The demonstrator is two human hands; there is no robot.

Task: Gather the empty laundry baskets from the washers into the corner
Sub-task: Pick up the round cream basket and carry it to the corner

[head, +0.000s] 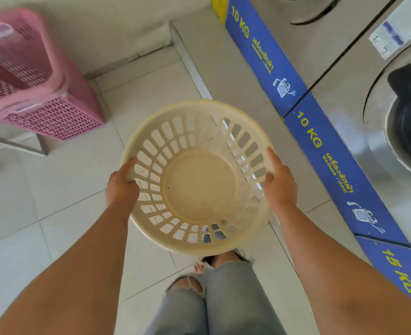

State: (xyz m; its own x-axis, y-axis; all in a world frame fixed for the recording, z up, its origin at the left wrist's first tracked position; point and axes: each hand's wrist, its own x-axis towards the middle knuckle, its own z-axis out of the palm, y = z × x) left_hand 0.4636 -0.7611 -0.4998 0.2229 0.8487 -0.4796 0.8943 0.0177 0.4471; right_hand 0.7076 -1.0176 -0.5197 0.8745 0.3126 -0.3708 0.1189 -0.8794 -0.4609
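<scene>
I hold a round cream laundry basket (197, 187) in front of me above the tiled floor, its open top facing up and nothing inside. My left hand (121, 187) grips its left rim and my right hand (280, 184) grips its right rim. A pink slotted rectangular basket (42, 97) stands at the upper left, in the corner by the wall, with what looks like another pink basket nested in it.
A row of steel washers (359, 97) with blue "10 KG" and "15 KG" base panels (320, 146) runs along the right. A metal frame leg (18, 146) sits under the pink basket at left. My jeans-clad legs are below the basket.
</scene>
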